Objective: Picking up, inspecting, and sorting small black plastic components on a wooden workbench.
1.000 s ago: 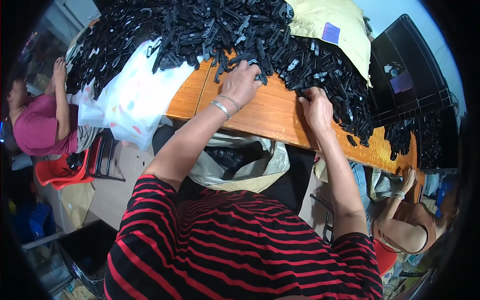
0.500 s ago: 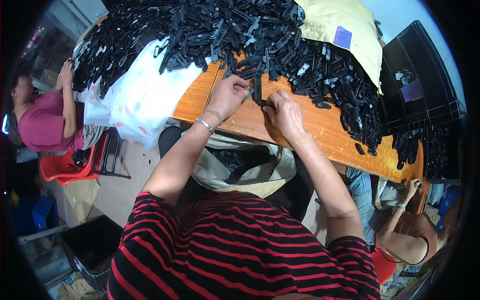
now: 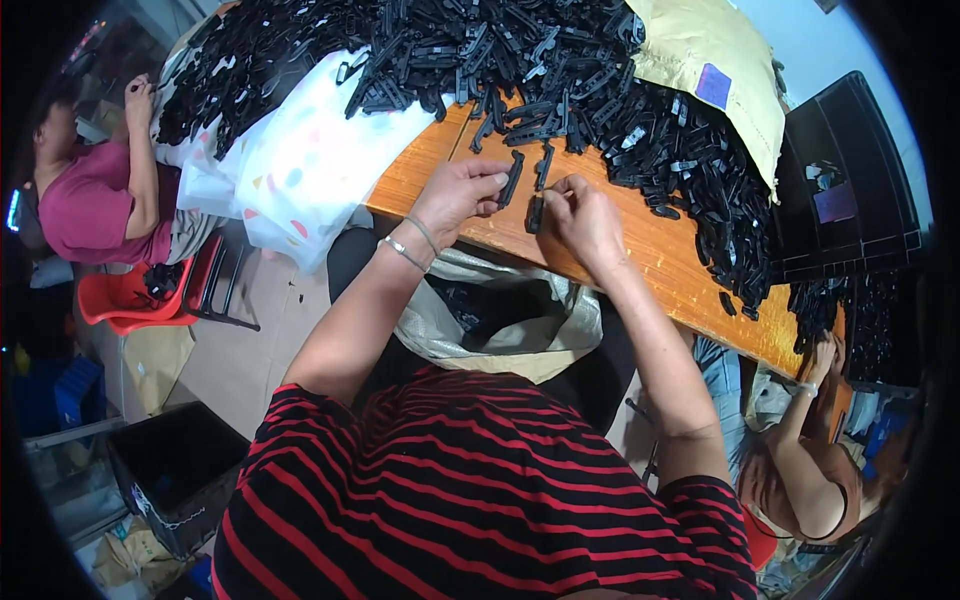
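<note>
Between the thumb and fingers of my left hand (image 3: 462,200) is a slim black plastic clip-like part (image 3: 511,180), tilted over the wooden table (image 3: 640,250). My right hand (image 3: 588,222) is closed in a pinch on a short black plastic piece (image 3: 535,214) at its fingertips; the fingers partly hide the grip. Just beyond that hand, a loose narrow black part (image 3: 543,168) lies on the wood. A large heap of similar black parts (image 3: 480,50) covers the far side of the table.
A white plastic bag (image 3: 300,160) hangs over the table edge at left. An open woven sack (image 3: 450,345) sits below the near edge, at my lap. A yellow sack (image 3: 700,50) rests on the heap, beside a black bin (image 3: 850,190). Co-workers sit on either side.
The view has shifted slightly. My left hand now has a black part between its fingers, turned upright. My right hand has stayed near the same spot, and a loose part shows beyond it.
</note>
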`<state>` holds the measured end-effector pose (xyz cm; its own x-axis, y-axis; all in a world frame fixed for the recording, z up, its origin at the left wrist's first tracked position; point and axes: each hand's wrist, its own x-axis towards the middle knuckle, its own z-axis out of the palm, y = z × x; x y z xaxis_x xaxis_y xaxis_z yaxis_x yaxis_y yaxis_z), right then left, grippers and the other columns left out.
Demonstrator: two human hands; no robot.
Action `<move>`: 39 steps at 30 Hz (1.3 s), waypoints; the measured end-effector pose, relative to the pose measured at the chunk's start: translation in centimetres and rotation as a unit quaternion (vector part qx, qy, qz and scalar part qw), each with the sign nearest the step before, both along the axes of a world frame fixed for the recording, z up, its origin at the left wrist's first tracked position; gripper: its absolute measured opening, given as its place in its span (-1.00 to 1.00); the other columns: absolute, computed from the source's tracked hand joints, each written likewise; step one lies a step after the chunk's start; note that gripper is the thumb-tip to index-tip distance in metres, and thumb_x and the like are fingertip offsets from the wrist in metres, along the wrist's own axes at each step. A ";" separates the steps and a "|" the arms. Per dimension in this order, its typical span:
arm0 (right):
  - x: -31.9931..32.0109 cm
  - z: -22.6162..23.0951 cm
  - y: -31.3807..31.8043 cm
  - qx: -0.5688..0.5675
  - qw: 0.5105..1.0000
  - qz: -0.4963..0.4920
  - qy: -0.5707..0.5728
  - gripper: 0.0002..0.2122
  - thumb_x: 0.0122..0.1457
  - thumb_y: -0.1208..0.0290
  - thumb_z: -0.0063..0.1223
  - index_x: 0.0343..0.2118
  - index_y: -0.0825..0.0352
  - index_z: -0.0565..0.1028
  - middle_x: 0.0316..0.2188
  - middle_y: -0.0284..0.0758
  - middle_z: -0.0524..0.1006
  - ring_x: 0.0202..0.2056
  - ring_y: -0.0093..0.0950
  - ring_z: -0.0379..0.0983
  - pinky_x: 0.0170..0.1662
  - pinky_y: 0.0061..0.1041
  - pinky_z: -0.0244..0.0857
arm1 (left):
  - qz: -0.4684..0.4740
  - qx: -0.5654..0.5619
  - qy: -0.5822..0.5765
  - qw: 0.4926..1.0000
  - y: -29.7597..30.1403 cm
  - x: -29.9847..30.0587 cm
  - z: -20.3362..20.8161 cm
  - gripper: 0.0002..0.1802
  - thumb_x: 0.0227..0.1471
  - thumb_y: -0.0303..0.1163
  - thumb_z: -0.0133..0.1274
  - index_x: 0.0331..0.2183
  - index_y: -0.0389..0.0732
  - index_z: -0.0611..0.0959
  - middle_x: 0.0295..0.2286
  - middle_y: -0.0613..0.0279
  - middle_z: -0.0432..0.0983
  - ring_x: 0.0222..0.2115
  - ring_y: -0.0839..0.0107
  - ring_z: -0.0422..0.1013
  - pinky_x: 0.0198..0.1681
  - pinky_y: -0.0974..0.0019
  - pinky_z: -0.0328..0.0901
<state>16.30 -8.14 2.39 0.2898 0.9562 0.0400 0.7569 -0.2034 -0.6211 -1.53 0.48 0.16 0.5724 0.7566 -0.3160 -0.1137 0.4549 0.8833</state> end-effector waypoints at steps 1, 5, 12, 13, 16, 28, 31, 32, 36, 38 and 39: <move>0.3 0.3 -0.5 -0.003 1.000 0.001 0.002 -0.85 0.04 0.42 0.09 -0.33 0.33 0.48 -0.52 -0.17 0.53 -0.44 -0.19 0.51 -0.36 -0.36 0.36 | -0.009 0.005 -0.014 1.000 -0.2 -0.5 -0.1 -0.73 0.08 -0.44 0.03 -0.15 -0.28 0.57 -0.43 0.36 0.52 -0.50 0.65 0.40 -0.41 0.61 0.32; 0.1 1.6 -1.8 0.097 0.973 0.173 -0.120 -0.76 -0.06 0.55 0.08 -0.26 0.21 0.52 -0.28 -0.22 0.43 -0.37 -0.18 0.47 -0.33 -0.29 0.36 | -0.010 -0.004 -0.008 1.000 -1.1 -1.7 0.6 -0.72 0.09 -0.44 0.01 -0.13 -0.31 0.54 -0.41 0.34 0.53 -0.48 0.64 0.41 -0.37 0.60 0.34; -1.1 0.0 -1.1 0.022 0.975 0.153 -0.158 -0.73 -0.07 0.45 0.17 -0.24 0.27 0.49 -0.35 -0.19 0.45 -0.36 -0.15 0.46 -0.33 -0.27 0.36 | -0.046 -0.049 -0.056 0.996 -2.0 -1.7 0.3 -0.73 0.10 -0.47 -0.02 -0.13 -0.31 0.52 -0.34 0.28 0.53 -0.41 0.59 0.45 -0.32 0.56 0.37; -1.3 -0.6 -1.0 0.044 0.979 0.140 -0.143 -0.76 -0.08 0.44 0.17 -0.29 0.31 0.48 -0.37 -0.17 0.46 -0.38 -0.15 0.46 -0.32 -0.28 0.37 | -0.047 -0.050 -0.055 0.996 -2.0 -1.6 0.2 -0.73 0.10 -0.47 -0.02 -0.13 -0.31 0.52 -0.34 0.28 0.53 -0.41 0.59 0.45 -0.32 0.56 0.37; -0.8 -0.6 -0.7 0.093 0.988 0.108 -0.060 -0.77 -0.06 0.42 0.16 -0.31 0.35 0.47 -0.40 -0.13 0.49 -0.41 -0.16 0.47 -0.31 -0.31 0.37 | -0.060 -0.062 -0.077 0.993 -1.8 -1.4 0.1 -0.74 0.10 -0.47 -0.01 -0.14 -0.30 0.50 -0.32 0.26 0.53 -0.38 0.54 0.47 -0.29 0.54 0.39; 1.0 0.9 -0.5 -0.016 0.919 0.001 0.393 -0.84 0.17 0.41 0.04 -0.48 0.36 0.40 -0.69 -0.42 0.45 -0.77 -0.69 0.29 -0.73 -0.70 0.15 | -0.059 0.121 0.034 0.990 -0.5 1.1 3.2 -0.72 0.02 -0.41 0.11 -0.21 -0.29 0.48 -0.48 0.33 0.49 -0.55 0.63 0.42 -0.51 0.58 0.34; 0.8 -0.3 -0.5 -0.050 0.929 -0.003 0.367 -0.84 0.15 0.38 0.08 -0.44 0.35 0.42 -0.66 -0.42 0.46 -0.77 -0.71 0.25 -0.73 -0.74 0.05 | -0.069 0.171 0.125 0.975 0.6 1.3 2.0 -0.78 0.00 -0.39 0.14 -0.31 -0.31 0.53 -0.54 0.34 0.47 -0.58 0.65 0.38 -0.54 0.58 0.33; 0.6 -0.4 -0.5 -0.053 0.929 -0.008 0.366 -0.84 0.15 0.38 0.08 -0.44 0.34 0.41 -0.67 -0.42 0.46 -0.78 -0.71 0.24 -0.73 -0.73 0.05 | -0.060 0.199 0.145 0.967 0.5 1.5 1.5 -0.82 0.00 -0.39 0.14 -0.41 -0.31 0.55 -0.58 0.34 0.46 -0.60 0.65 0.36 -0.57 0.57 0.30; 0.1 -1.1 -0.6 -0.064 0.923 -0.018 0.379 -0.84 0.15 0.39 0.09 -0.45 0.35 0.40 -0.67 -0.41 0.46 -0.78 -0.70 0.25 -0.74 -0.73 0.07 | -0.063 0.255 0.170 0.950 0.3 1.4 0.5 -0.83 -0.01 -0.41 0.15 -0.44 -0.31 0.55 -0.59 0.34 0.45 -0.60 0.64 0.36 -0.57 0.56 0.27; -0.1 -1.1 -0.5 -0.076 0.926 -0.019 0.370 -0.83 0.15 0.39 0.09 -0.46 0.35 0.38 -0.68 -0.40 0.46 -0.77 -0.68 0.29 -0.74 -0.71 0.11 | -0.057 0.328 0.213 0.919 0.1 1.4 0.2 -0.81 -0.04 -0.39 0.17 -0.46 -0.32 0.55 -0.60 0.33 0.46 -0.60 0.62 0.36 -0.56 0.51 0.27; -0.1 -1.1 -0.4 -0.079 0.925 -0.019 0.370 -0.83 0.15 0.39 0.09 -0.46 0.35 0.38 -0.68 -0.40 0.46 -0.77 -0.68 0.29 -0.74 -0.71 0.11 | -0.056 0.325 0.213 0.920 0.2 1.4 0.1 -0.81 -0.04 -0.39 0.17 -0.46 -0.32 0.55 -0.60 0.33 0.46 -0.60 0.62 0.36 -0.56 0.51 0.27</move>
<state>16.20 -8.59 1.27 0.2150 0.9218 -0.3225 0.1259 -0.3536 -0.9269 -0.17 0.65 0.21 0.5882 0.8081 -0.0312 0.3208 -0.1978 0.9263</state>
